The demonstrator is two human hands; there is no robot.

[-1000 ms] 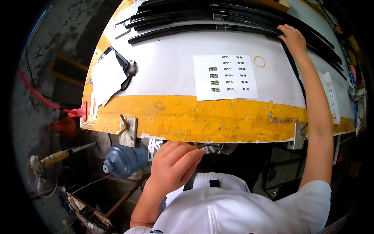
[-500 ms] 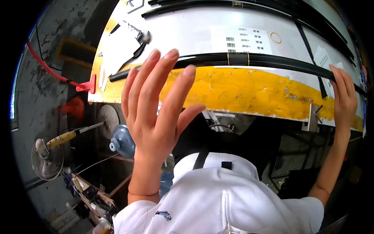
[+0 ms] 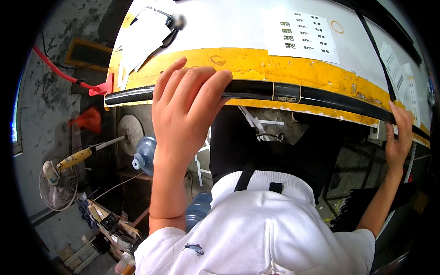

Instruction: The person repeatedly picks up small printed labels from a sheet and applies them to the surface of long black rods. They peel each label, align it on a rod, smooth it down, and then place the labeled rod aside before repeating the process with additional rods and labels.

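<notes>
Nearest the camera: white shirt front, both forearms rising from it. Left hand (image 3: 185, 107) raised in front of the bench edge, fingers (image 3: 201, 85) curled together over the top of a long black rod (image 3: 330, 98), gripping it near its left end; the thumb cannot be seen. The rod runs left to right, level with the yellow front edge of the bench (image 3: 256, 66), bowed by the lens, with a thin banded label near its middle. Right hand (image 3: 398, 137) holds the same rod far to the right, fingers wrapped up and over it. Below the bench, left side: blue water jug (image 3: 145, 155) lying on its side, a standing fan (image 3: 56, 183) on the floor, a red hose (image 3: 59, 71) running to the bench corner. Farther back, on the white benchtop: loose papers (image 3: 142, 39) at left, a printed sheet (image 3: 305, 35) at centre, a small tan rubber band (image 3: 337, 26) just beyond it.
</notes>
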